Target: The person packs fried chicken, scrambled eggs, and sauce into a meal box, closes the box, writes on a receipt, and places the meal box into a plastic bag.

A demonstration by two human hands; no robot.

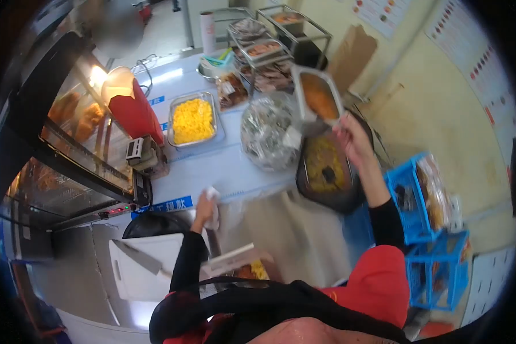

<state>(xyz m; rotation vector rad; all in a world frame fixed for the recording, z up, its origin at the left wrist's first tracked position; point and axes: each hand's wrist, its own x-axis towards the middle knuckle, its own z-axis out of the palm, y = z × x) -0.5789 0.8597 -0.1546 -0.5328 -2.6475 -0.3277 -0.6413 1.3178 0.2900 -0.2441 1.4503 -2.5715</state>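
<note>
Steel pan (298,94) with orange food (320,98) lies right of top centre, tilted, its lower corner clamped between the thumb and fingers of our right hand (354,140). The pan is up and left of that hand, touching it, beside a clear bag (268,135) and above a dark-rimmed pot (356,199). Left of centre, our left hand (203,211) is closed on a crumpled white item (214,219), below a tray (214,126) of yellow food (192,121). Lower left, a knife (139,257) rests on a white board (133,286).
</note>
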